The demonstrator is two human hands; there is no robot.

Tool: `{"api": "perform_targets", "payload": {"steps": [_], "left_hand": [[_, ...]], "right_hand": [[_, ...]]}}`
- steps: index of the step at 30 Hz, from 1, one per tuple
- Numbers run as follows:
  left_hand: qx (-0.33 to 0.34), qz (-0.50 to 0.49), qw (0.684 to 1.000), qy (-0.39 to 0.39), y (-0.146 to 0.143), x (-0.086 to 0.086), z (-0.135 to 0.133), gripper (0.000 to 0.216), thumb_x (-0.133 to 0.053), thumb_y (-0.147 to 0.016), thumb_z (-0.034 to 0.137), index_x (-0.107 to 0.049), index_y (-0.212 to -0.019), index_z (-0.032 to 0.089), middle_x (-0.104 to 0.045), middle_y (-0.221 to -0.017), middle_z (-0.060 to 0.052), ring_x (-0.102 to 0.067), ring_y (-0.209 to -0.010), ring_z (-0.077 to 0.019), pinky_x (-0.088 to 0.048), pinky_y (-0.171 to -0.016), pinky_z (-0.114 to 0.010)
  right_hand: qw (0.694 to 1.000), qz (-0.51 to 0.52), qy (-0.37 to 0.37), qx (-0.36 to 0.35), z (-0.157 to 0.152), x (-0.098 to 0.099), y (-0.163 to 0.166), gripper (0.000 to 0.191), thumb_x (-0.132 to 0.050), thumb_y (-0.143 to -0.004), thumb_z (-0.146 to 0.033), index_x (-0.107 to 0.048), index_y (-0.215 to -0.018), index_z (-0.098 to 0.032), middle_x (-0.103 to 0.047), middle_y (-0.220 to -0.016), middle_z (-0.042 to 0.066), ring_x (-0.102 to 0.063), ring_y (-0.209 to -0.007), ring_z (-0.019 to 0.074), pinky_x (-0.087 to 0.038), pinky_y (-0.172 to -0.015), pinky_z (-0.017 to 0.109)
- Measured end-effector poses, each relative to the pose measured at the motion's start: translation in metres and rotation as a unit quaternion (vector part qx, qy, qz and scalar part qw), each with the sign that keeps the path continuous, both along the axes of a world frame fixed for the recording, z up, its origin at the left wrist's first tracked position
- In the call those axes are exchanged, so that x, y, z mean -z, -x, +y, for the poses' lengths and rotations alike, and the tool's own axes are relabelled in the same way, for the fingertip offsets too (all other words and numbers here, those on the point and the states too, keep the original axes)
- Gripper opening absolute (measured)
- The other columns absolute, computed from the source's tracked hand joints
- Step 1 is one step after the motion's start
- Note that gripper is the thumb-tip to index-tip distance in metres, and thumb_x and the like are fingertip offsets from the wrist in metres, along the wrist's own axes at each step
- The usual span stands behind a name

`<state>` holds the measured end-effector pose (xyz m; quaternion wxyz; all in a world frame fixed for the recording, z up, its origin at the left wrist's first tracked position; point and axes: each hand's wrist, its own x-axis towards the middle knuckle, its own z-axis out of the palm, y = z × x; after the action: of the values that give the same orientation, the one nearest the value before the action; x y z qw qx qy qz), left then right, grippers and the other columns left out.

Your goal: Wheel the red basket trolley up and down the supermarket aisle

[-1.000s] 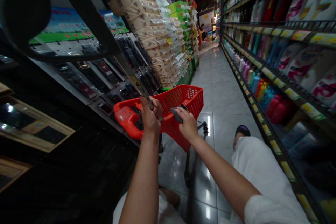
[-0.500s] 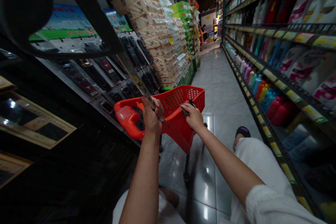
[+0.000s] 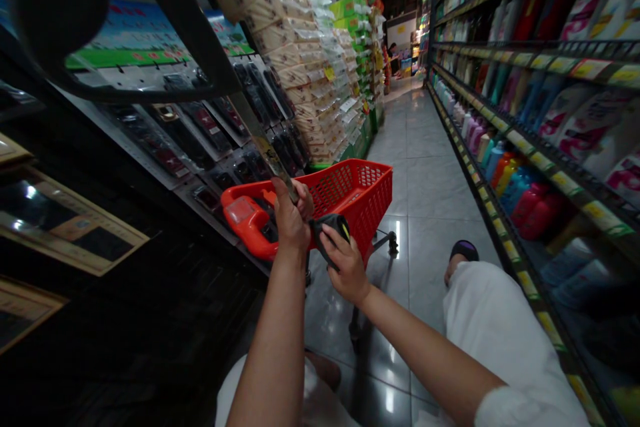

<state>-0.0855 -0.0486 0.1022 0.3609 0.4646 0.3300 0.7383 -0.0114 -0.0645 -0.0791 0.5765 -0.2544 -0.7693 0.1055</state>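
Observation:
My left hand [image 3: 291, 217] is closed round the thin shaft of a long tool with a large black looped head [image 3: 125, 33] that rises up to the upper left. Just to its right, my right hand [image 3: 343, 263] grips a dark handle piece [image 3: 327, 233] at the near rim of a red plastic shopping trolley [image 3: 357, 197]. The trolley has a mesh basket and an orange-red handle on its left side. It stands on the tiled aisle floor right in front of me. My bent knee in white clothing shows at the lower right.
Left shelving [image 3: 165, 140] holds hanging black packaged goods. Stacked tissue packs [image 3: 305, 60] rise beyond it. Right shelves [image 3: 540, 120] carry coloured bottles and detergent bags. The glossy tiled aisle [image 3: 425, 167] runs ahead, and a person [image 3: 393, 57] stands at its far end.
My right hand has drawn back from the trolley's rim toward me and my left hand, and it now holds the dark handle piece closer in. The left hand stays on the shaft.

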Motion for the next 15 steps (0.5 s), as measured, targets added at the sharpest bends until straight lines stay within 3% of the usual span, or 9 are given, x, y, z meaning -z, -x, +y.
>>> {"api": "perform_targets", "payload": {"steps": [3, 5, 7, 12, 15], "left_hand": [[0.007, 0.002, 1.000, -0.005, 0.001, 0.001, 0.002, 0.066, -0.057, -0.075, 0.080, -0.046, -0.056, 0.018, -0.025, -0.042, 0.010, -0.017, -0.033, -0.0037, -0.011, -0.035, -0.019], [0.007, 0.003, 1.000, -0.003, 0.002, 0.001, 0.003, 0.066, -0.056, -0.076, 0.080, -0.046, -0.056, 0.018, -0.025, -0.042, 0.010, -0.016, -0.033, -0.0037, -0.011, -0.035, -0.019], [0.005, 0.002, 1.000, 0.001, 0.001, 0.001, 0.005, 0.065, -0.055, -0.077, 0.079, -0.046, -0.056, 0.018, -0.025, -0.042, 0.010, -0.017, -0.033, -0.0037, -0.011, -0.035, -0.019], [0.004, -0.003, 1.000, -0.010, -0.002, 0.001, 0.009, 0.065, -0.057, -0.078, 0.078, -0.045, -0.056, 0.018, -0.025, -0.043, 0.010, -0.016, -0.034, -0.0036, -0.011, -0.035, -0.019], [-0.003, -0.015, 1.000, 0.006, -0.002, 0.001, 0.010, 0.065, -0.054, -0.080, 0.077, -0.045, -0.055, 0.018, -0.024, -0.043, 0.009, -0.016, -0.034, -0.0035, -0.012, -0.035, -0.019]], "right_hand": [[0.999, -0.041, -0.025, 0.024, 0.004, 0.041, -0.006, 0.074, -0.044, -0.078, -0.002, -0.051, -0.147, -0.027, -0.056, -0.144, 0.009, -0.048, -0.136, 0.0250, -0.041, -0.111, 0.050], [0.999, -0.046, -0.019, 0.022, 0.006, 0.055, -0.010, 0.073, -0.044, -0.077, -0.002, -0.052, -0.146, -0.027, -0.056, -0.140, 0.011, -0.050, -0.133, 0.0256, -0.044, -0.108, 0.050], [0.999, -0.033, -0.012, 0.003, 0.009, 0.052, -0.012, 0.077, -0.046, -0.075, -0.002, -0.049, -0.148, -0.027, -0.053, -0.140, 0.011, -0.049, -0.132, 0.0264, -0.044, -0.107, 0.051], [0.999, 0.002, -0.025, -0.046, 0.022, 0.016, -0.009, 0.076, -0.049, -0.072, -0.004, -0.053, -0.144, -0.028, -0.054, -0.134, 0.009, -0.050, -0.125, 0.0259, -0.043, -0.108, 0.048], [0.998, -0.025, -0.005, -0.054, 0.031, 0.024, -0.016, 0.067, -0.052, -0.071, -0.003, -0.062, -0.132, -0.028, -0.058, -0.125, 0.007, -0.053, -0.115, 0.0249, -0.046, -0.104, 0.044]]}}
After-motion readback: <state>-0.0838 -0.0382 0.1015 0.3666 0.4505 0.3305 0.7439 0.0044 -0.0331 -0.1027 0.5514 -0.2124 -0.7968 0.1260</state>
